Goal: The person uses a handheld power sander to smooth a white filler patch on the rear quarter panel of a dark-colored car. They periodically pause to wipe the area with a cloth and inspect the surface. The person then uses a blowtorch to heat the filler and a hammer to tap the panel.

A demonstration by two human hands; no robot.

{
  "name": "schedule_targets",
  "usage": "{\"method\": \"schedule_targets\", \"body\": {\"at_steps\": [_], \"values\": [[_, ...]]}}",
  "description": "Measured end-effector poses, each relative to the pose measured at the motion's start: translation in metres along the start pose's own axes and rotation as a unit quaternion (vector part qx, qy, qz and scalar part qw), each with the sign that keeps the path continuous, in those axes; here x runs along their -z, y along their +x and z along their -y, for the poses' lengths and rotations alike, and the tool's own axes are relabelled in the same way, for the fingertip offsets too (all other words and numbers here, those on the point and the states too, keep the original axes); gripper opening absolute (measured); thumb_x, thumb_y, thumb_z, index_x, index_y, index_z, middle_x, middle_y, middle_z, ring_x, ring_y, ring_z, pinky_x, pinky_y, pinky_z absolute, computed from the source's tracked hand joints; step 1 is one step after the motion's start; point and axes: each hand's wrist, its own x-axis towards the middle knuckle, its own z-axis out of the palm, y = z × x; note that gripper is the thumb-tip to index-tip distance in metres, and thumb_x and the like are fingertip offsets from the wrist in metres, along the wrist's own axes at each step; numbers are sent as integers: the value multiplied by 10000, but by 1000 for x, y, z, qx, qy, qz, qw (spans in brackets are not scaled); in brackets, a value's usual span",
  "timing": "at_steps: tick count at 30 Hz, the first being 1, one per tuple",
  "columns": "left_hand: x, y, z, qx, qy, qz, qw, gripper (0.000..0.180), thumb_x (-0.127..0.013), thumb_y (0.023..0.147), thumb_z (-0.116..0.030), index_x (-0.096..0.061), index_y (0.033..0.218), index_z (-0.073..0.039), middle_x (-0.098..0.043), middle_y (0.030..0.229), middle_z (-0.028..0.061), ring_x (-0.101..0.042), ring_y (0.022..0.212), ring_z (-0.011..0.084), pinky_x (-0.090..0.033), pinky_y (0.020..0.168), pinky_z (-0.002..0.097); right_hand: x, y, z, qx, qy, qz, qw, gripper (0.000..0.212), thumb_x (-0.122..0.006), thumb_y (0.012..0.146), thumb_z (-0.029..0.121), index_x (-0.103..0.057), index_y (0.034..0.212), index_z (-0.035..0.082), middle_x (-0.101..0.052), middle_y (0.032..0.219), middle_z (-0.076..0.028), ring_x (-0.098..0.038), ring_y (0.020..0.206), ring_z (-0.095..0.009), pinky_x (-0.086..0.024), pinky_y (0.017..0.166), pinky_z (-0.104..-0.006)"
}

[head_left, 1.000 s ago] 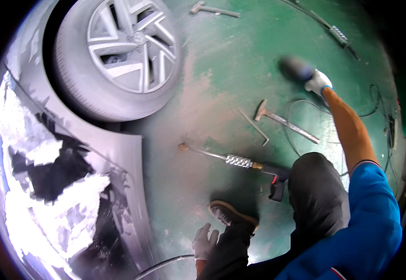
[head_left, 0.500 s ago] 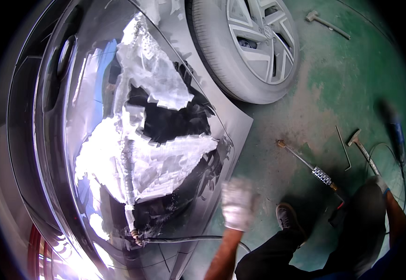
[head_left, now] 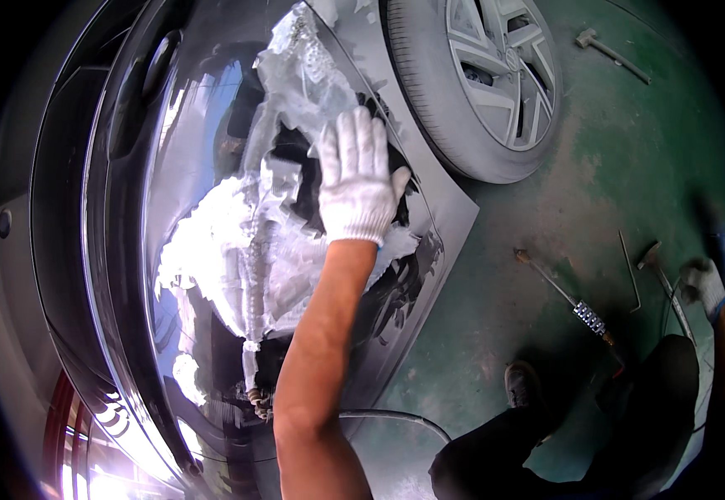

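Observation:
Beside me is a dark car body panel [head_left: 396,317] with bare, shiny metal patches [head_left: 212,242] and black areas between them. My left hand [head_left: 357,179], in a white knit glove, lies flat against it over a black area, fingers stretched upward and thumb out to the right. It holds nothing. My right hand [head_left: 702,283], also gloved, hangs at the right beside my knee, close to a hammer [head_left: 651,257] and a blue tool [head_left: 721,250]. Its fingers are blurred, and whether it grips anything is unclear. A brass-coloured fitting [head_left: 257,403] sits low on the panel.
A dusty wheel [head_left: 496,83] stands beyond the panel. On the green floor lie another hammer [head_left: 612,56], a bent rod [head_left: 629,271] and a long tool with a perforated silver sleeve [head_left: 589,318]. A black hose [head_left: 396,414] runs past my left arm.
My left hand has moved up and left from beside the panel's edge onto its surface. My right hand has risen from beside my knee. The whole view has shifted slightly.

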Motion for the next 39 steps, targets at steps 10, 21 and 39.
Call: {"method": "schedule_targets", "body": {"at_steps": [10,21,39], "values": [[39,-60,34,57,-24,6,998,768,-641,961,-508,-481,1542,-31,-392,1658,192,-327,1560,349,-137,1309,537,-170,-48,-13,-63,-520,403,750,497,-679,945,495,-807,981,16,-801,953,-125,-776,777,-250,-612,796,-387],[15,-20,3,64,1,18,998,803,-663,927,-519,-505,1522,-4,-409,1641,199,-331,1549,367,-177,1284,571,-233,-146,-137,-414,-64,-68,906,505,-814,849,285,-638,1204,-28,-702,1099,-196,-722,909,-309,-593,666,-446],[26,-85,-276,417,-707,555,136,962,-618,970,-656,-324,1622,-13,-323,1666,230,-419,1485,369,-402,1175,491,-193,-206,-14,-310,307,-196,878,98,-669,751,75,-671,836,27,-573,698,-57,-593,591,-222,-496,560,-393]]}}
